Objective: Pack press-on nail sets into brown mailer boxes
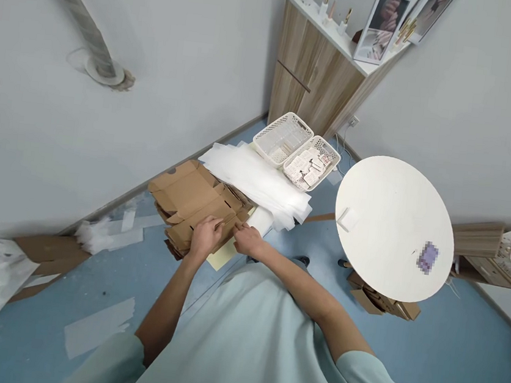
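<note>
**Both hands at the right edge of a stack of flattened cardboard boxes**

The flattened cardboard boxes (186,190) lie in a loose pile in the middle of the scene, at the person's front left; what bears them is mostly hidden. The left hand (207,235) is half closed over the near part of the top cardboard, fingers bent. The right hand (247,240) reaches in from the right, fingers curled at the cardboard's edge. Whether either one truly pinches a flap, I cannot tell; meeting from two sides like this probably lets them steady and bend the card together.

Just beyond, white foam sheets (256,182) lie fanned across the pile's far right, likely kept flat and close for easy reach. A yellow sheet (221,258) pokes out on the near side.

Farther off stand two white plastic baskets side by side: the left basket (267,136) holds little, the right basket (334,155) many small printed packets, the walls presumably stopping them from scattering.

To the right, well apart, a round white tabletop (386,212) carries a small white box (348,219) and a blurred purple item (427,258).
</note>
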Motion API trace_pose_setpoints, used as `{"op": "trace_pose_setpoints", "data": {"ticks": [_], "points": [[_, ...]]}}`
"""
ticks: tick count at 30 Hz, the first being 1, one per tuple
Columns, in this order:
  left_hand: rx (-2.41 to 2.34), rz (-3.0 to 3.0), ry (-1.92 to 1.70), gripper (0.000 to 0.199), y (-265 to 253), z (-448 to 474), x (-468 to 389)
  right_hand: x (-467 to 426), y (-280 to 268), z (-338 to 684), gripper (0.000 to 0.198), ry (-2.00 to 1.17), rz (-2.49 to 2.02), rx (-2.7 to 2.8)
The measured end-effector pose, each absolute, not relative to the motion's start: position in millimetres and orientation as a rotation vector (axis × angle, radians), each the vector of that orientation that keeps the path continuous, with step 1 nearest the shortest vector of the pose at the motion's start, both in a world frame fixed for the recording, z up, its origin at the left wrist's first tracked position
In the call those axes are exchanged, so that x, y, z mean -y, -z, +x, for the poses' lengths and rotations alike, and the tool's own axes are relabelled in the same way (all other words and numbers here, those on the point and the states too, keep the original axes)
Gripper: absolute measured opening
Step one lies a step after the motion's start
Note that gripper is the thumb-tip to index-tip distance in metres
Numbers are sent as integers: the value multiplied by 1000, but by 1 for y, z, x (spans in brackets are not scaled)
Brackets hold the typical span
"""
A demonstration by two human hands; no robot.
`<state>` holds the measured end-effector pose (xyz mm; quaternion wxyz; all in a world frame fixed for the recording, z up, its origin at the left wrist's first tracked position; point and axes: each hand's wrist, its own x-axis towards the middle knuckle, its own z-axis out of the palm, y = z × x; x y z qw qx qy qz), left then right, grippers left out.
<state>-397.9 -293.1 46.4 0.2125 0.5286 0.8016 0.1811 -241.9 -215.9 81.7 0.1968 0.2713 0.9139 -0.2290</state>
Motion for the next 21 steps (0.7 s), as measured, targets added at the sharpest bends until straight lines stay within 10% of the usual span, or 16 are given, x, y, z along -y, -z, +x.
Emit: {"op": "trace_pose_setpoints", "data": {"ticks": [14, 21], "points": [[-2299, 1755, -1375, 33, -210, -420, 268, 195, -102, -225, 29, 1033, 809, -2653], [-1794, 2219, -1410, 43, -254, -349, 205, 129, -186, -106, 33, 1574, 1677, -2876]]}}
